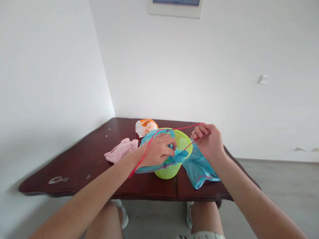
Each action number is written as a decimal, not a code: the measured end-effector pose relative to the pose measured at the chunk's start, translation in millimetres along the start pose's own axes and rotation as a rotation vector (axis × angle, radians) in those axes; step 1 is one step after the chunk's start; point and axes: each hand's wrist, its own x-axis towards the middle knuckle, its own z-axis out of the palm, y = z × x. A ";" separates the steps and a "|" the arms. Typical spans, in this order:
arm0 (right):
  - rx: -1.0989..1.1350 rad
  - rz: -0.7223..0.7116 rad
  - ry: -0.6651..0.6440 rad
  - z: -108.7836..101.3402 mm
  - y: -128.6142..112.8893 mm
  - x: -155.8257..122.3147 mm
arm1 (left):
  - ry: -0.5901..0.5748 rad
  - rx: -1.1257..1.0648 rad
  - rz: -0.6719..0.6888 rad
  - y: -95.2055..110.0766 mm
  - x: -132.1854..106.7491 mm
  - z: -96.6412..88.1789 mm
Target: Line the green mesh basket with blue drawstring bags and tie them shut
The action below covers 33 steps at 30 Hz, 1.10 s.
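Observation:
A yellow-green plastic mesh basket [168,172] stands upright near the front of the dark table. Over its left and near rim hangs a thin blue drawstring bag [149,136]. My left hand [160,149] is at the basket's mouth, its fingers curled on the bag's plastic; part of the grip is hidden. To the right and slightly higher, my right hand [208,139] is closed on the bag's red drawstring [185,127], pulling out a loop. One strand of the string lies across my left wrist.
Another blue bag [199,167] with a red string lies right of the basket. A crumpled pink cloth [122,150] is on the left, and an orange-and-white plastic bag [146,127] sits behind. The dark wooden table [82,159] meets white walls [174,73].

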 end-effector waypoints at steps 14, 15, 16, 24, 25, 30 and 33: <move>0.121 0.156 -0.078 -2.8 -36.4 -1.8 | 0.159 -0.558 -0.190 -23.1 -35.9 -48.4; 0.122 0.129 -0.097 -1.1 -37.9 -4.3 | 0.244 -0.661 -0.202 -23.2 -35.4 -50.3; 0.128 0.095 -0.104 0.0 -39.6 -6.7 | 0.330 -0.762 -0.223 -23.6 -34.8 -51.9; 0.148 -0.058 -0.014 -7.9 -31.2 -14.0 | 0.840 -1.190 -0.408 -34.4 -33.9 -54.4; 0.144 -0.075 -0.006 -8.5 -26.7 -13.5 | 0.882 -1.174 -0.446 -35.0 -32.4 -53.1; 0.142 -0.135 0.070 -0.1 -4.7 -10.3 | 1.029 -0.842 -0.518 -26.5 -8.1 -40.4; 0.138 -0.121 0.085 12.3 4.0 -7.9 | 1.020 -0.591 -0.442 -16.0 12.0 -27.3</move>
